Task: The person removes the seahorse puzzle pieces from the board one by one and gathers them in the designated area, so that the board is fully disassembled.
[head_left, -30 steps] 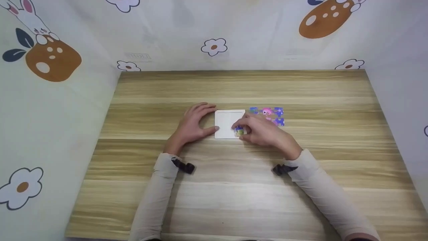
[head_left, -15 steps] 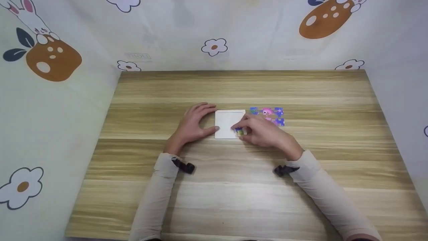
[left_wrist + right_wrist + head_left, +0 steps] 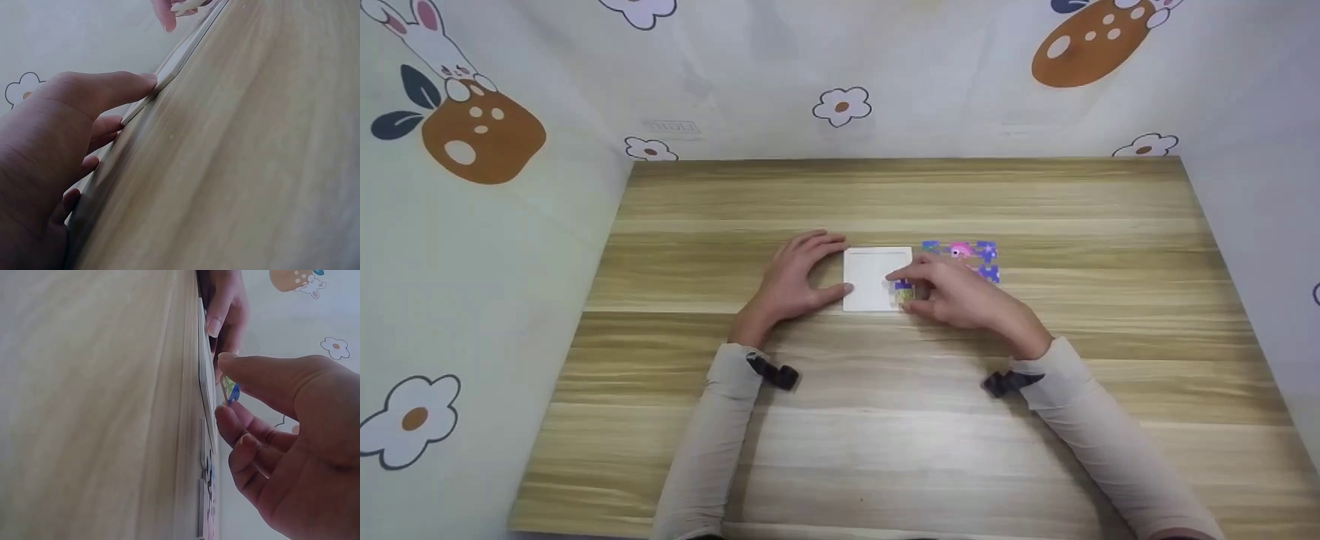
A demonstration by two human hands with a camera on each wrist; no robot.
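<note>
A white square puzzle tray (image 3: 870,279) lies in the middle of the table. My left hand (image 3: 799,277) is at its left side, thumb on the rim and fingers reaching to the upper left corner. In the left wrist view, the left thumb (image 3: 121,90) touches the tray edge. My right hand (image 3: 960,292) pinches a small puzzle piece (image 3: 904,294), blue with green and yellow, between thumb and fingers over the tray's right part. The right wrist view shows this piece (image 3: 229,389) tilted on edge, apart from the tray surface.
Several joined or adjoining puzzle pieces (image 3: 987,262), blue with a pink fish, lie right of the tray, partly hidden by the right hand. The wooden table (image 3: 840,465) meets patterned wall sheets (image 3: 750,82) at the back and sides.
My right hand has shifted slightly right and up with the puzzle piece, which now stands off the tray's lower right part. The left hand and tray have stayed nearly still.
</note>
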